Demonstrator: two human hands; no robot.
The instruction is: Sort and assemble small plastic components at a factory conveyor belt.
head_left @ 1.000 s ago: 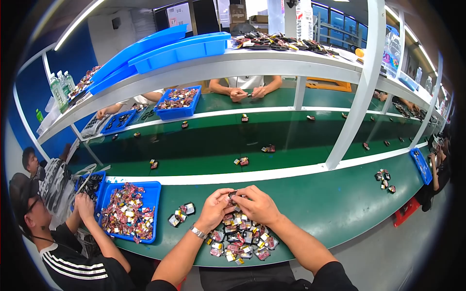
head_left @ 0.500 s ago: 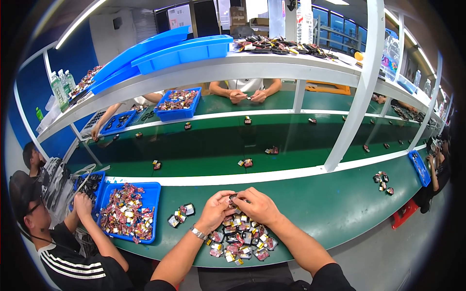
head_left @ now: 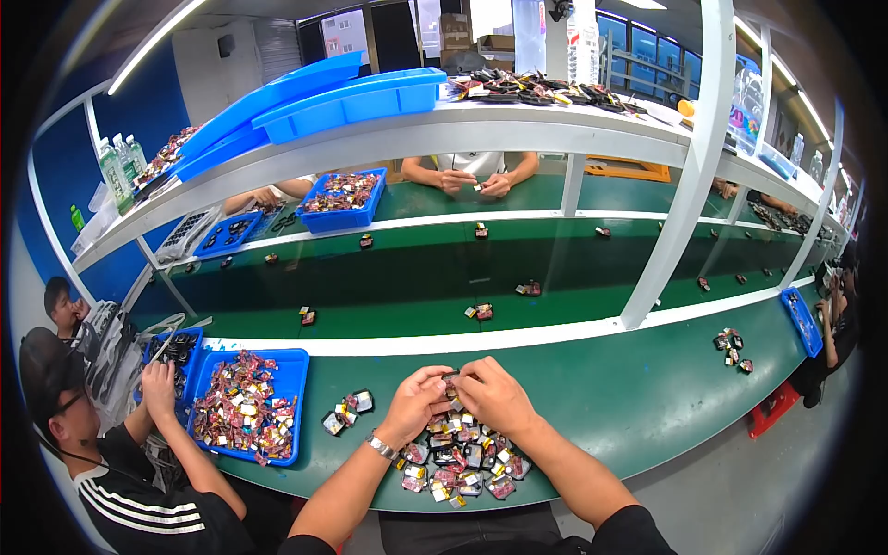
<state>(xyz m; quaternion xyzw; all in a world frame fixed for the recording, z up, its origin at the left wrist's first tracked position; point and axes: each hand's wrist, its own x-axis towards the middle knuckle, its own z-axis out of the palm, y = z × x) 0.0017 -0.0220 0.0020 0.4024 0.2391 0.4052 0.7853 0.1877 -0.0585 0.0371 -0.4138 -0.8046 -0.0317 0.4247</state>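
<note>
- Fingers [head_left: 426, 376] of the left hand [head_left: 407, 407] are wrapped around a small part [head_left: 452, 383], which is held between both hands, above the pile [head_left: 473, 456].
- The part is touched by the right hand [head_left: 498, 398]; whether it is pinched there cannot be told.
- The pile is heaped at the near edge of the green table [head_left: 601, 407].
- A smaller cluster [head_left: 350, 411] is laid farther left, beside a blue tray [head_left: 302, 407] filled with loose pieces [head_left: 242, 407].

A blue wall [head_left: 63, 176] stands left, windows [head_left: 642, 46] behind, grey floor [head_left: 696, 495] below.
</note>
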